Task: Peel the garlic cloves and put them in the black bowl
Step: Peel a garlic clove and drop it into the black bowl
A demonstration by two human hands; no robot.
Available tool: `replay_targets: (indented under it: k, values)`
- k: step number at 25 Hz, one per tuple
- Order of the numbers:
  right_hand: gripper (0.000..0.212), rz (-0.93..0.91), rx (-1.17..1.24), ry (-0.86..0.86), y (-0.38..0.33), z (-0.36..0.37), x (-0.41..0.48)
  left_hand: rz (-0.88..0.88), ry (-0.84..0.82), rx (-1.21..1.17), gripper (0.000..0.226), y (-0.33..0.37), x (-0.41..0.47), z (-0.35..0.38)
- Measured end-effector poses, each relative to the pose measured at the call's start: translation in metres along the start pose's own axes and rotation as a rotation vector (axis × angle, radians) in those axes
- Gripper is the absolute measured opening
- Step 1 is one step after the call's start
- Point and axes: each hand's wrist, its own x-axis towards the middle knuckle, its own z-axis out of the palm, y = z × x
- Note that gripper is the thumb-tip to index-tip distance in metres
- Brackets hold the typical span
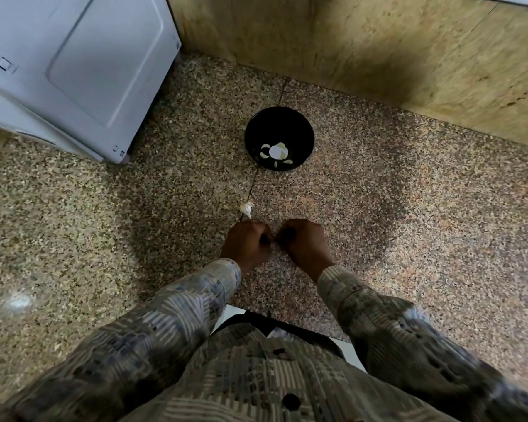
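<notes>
Speckled granite makes up the counter (378, 223), with a yellowish stone wall (348, 41) behind it. At 10 o'clock from the hands stands a white appliance (73, 62). A small mark (5, 64) on its side is too blurred to read.

At 12 o'clock, well apart from the hands, sits the black bowl (279, 123). Several pale peeled cloves (264, 150) lie in its bottom, around a bright white round patch (276, 152) that I cannot identify. An unpeeled garlic piece (247, 208) with papery white skin lies on the counter at 12 o'clock of the left hand (247, 242), just beside the knuckles.

The left hand and the right hand (305, 242) are close together low over the counter, backs up, fingers curled inward toward each other. Whatever they may be holding is hidden under the fingers, so I cannot tell either grip. Patterned grey sleeves (165, 315) cover both arms.
</notes>
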Motion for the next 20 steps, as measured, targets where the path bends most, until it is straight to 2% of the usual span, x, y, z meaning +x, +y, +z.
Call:
replay_targets:
  k: [6,10,14,17,20]
  values:
    - [0.019,-0.117,-0.019,0.014,0.0091,0.0044,-0.0054,0.037,-0.031,0.019,0.009,-0.0037,0.0006,0.0012]
    - [0.018,-0.053,-0.054,0.053,0.0031,0.0102,-0.0048,0.028,-0.047,0.027,0.008,-0.0015,0.0001,0.0011]
    - [0.018,-0.117,-0.072,-0.022,0.0039,0.0059,-0.0053,0.010,-0.071,0.021,0.012,-0.0032,0.0003,0.0013]
    - [0.019,-0.035,-0.082,0.062,-0.0008,0.0062,-0.0042,-0.002,-0.054,0.022,0.007,-0.0020,0.0026,0.0010]
    - [0.017,-0.155,-0.125,0.015,0.0066,0.0097,-0.0068,0.004,-0.041,0.023,0.006,-0.0019,0.0003,0.0024]
